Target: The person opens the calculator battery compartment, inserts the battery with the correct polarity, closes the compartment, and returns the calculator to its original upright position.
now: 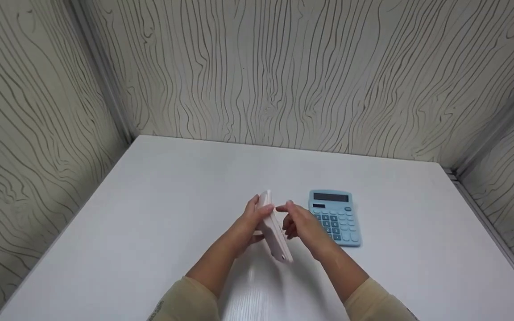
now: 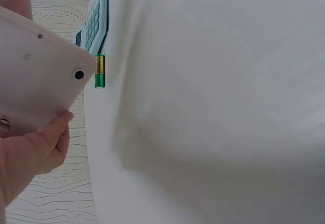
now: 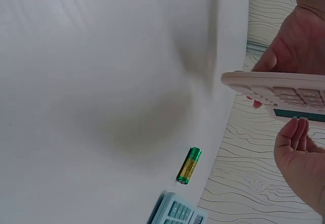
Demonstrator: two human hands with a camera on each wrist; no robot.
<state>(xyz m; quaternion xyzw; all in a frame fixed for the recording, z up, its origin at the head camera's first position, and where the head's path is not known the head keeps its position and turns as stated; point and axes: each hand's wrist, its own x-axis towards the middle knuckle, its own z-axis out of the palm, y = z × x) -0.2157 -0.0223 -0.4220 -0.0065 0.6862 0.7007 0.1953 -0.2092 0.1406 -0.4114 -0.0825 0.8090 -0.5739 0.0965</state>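
The pink calculator point(image 1: 275, 236) is in the left hand point(image 1: 243, 225), tipped steeply on its side above the worktop point(image 1: 172, 178), and from the head I see it almost edge-on. The left fingers wrap it from behind and the thumb bears on its near edge, so that grip is firmly closed round the body. The right hand point(image 1: 306, 227) stands just beside the key side, index finger stretched towards the case and the other fingers loosely bent, with nothing in their hold; whether a fingertip touches the case I cannot tell. Both forearms come in from the near edge, angled towards each other, with tan sleeves point(image 1: 377, 303) pushed up. The blue calculator point(image 1: 346, 218) lies face up, partly behind the right hand. The left wrist view gives the pink back with its dark round spot near one corner; the right wrist view gives the keys and a dark green display point(image 3: 299, 114) instead. Both wrist views also show a green and gold battery point(image 3: 189, 165) lying near the blue calculator, which the head view does not.
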